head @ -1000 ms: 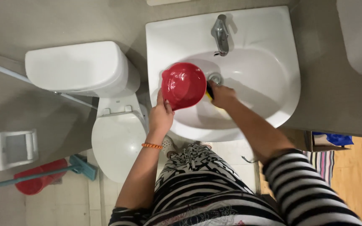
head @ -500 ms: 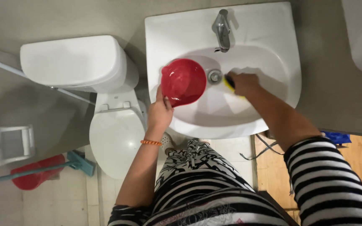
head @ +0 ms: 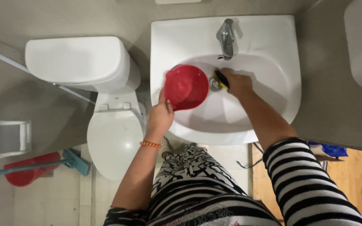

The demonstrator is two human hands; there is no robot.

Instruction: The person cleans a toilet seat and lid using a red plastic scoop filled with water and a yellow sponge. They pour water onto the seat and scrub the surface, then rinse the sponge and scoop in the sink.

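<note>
Left hand: the left hand (head: 160,118) holds a red plastic jug (head: 186,87) by its lower edge, fingers closed on it, tilted over the left part of the basin.
Right hand: the right hand (head: 237,83) is clenched on a yellow and dark scrub sponge (head: 221,78), pressed just beside the drain (head: 214,84) under the tap (head: 226,38).
Where: both are inside the white sink (head: 273,50); a white toilet (head: 114,138) stands to the left, a red bucket (head: 28,171) and a teal mop (head: 70,161) lie on the floor.
Handling, jug: probably light, stiff and smooth, slippery when wet; best held at the rim or handle side.
Handling, sponge: likely soft and springy, easy to squeeze in the palm.
Change: half a second ago the right hand was further right in the basin; it has moved back to the drain, while the jug stays in nearly the same place.
</note>
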